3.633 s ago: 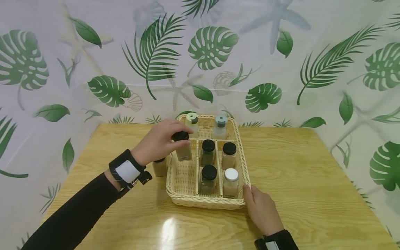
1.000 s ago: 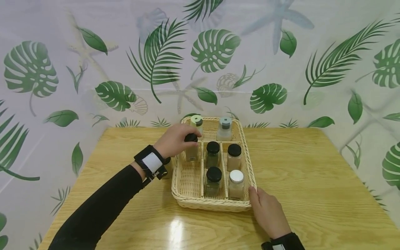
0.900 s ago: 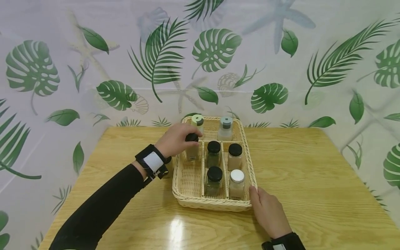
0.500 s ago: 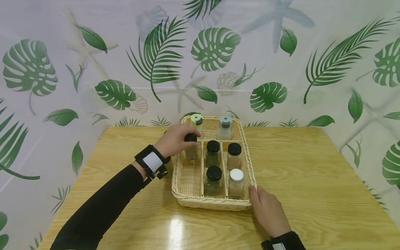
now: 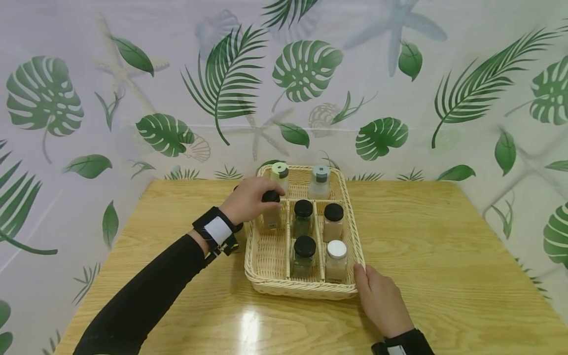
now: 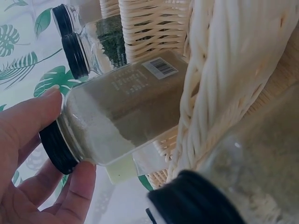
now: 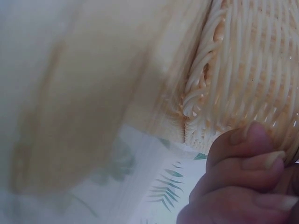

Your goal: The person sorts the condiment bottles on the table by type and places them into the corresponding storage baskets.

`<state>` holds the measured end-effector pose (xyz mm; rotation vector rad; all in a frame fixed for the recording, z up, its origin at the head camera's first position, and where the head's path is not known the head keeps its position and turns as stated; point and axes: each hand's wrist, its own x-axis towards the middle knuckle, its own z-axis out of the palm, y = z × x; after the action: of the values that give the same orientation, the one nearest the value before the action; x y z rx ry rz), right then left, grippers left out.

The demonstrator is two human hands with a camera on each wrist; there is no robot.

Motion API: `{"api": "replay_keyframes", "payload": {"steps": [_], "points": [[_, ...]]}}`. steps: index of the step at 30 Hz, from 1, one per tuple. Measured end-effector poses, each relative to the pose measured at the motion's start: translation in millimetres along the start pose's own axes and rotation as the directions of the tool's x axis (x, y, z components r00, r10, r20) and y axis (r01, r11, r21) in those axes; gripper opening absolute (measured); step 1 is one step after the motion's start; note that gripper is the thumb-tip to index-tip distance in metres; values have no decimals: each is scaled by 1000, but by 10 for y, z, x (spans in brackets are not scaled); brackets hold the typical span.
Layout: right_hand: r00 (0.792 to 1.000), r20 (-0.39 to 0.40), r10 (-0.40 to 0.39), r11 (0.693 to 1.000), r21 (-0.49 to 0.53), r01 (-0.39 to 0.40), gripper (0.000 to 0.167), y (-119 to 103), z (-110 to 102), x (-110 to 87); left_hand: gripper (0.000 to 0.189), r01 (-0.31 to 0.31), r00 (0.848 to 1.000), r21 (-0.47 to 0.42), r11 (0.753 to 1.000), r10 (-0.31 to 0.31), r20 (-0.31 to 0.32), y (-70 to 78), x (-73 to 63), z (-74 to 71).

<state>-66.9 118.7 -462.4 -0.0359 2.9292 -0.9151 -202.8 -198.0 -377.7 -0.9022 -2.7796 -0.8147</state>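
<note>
My left hand (image 5: 246,199) pinches a clear spice jar (image 5: 272,217) by its black lid and neck. Brown-grey powder and a barcode label show on that jar (image 6: 126,105) in the left wrist view. It stands within the left compartment of a cream wicker basket (image 5: 306,291), towards that compartment's back end. At the basket's near right corner, my right hand (image 5: 383,301) holds the rim, thumb on top. Curled fingers (image 7: 252,161) lie against the woven wall in the right wrist view.
Two black-lidded jars (image 5: 303,249) occupy the middle compartment. The right one has a black-lidded jar (image 5: 334,217) and a white-lidded jar (image 5: 336,256). Behind are a green-topped bottle (image 5: 279,172) and a blue-topped bottle (image 5: 320,180). Outside the basket's left side stands another black-lidded jar (image 6: 191,200).
Since the earliest frame, my left hand has carried the jar slightly right, further into the left compartment. Over the last second both hands stay nearly still; my right hand keeps its hold on the basket.
</note>
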Motion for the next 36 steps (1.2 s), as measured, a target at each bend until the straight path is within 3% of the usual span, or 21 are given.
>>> {"api": "replay_keyframes", "payload": {"steps": [20,36], "points": [[1000,-4,-4,1000,-6,4,53,-11,-18,-5,29,15,1000,-6,1000,-15,9,-23,1,15],[1000,-11,0,1000,9,0,54,-3,-13,-9,29,-18,999,4,1000,18,26,-60,76,80]]}}
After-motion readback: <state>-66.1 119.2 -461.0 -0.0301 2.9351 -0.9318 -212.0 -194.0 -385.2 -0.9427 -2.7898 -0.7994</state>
